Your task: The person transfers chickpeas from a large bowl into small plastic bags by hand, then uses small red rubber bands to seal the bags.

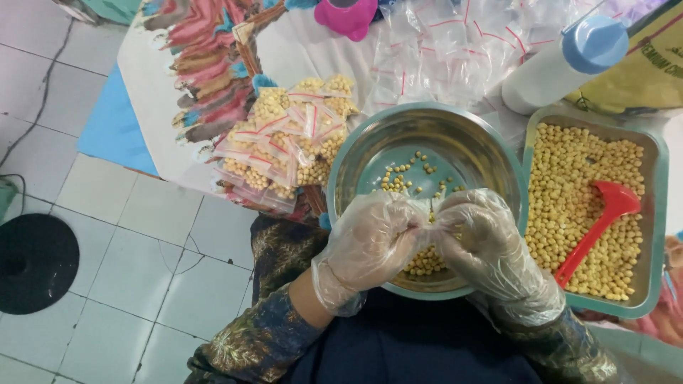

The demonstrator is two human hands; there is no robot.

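Chickpea bag mostly hidden behind gloved left hand and right hand, fingers pinching its top.

Pale square floor tiles with dark grout, a blue mat, a round black base.

left hand gloved, fingertips meeting right hand over steel bowl, pinching a small clear bag of yellow beans | bowl: a few loose beans | 3 o'clock: tray of beans, red scoop | 10 o'clock: pile of filled bags | 12 o'clock: empty bags | 1 o'clock: white bottle, blue cap
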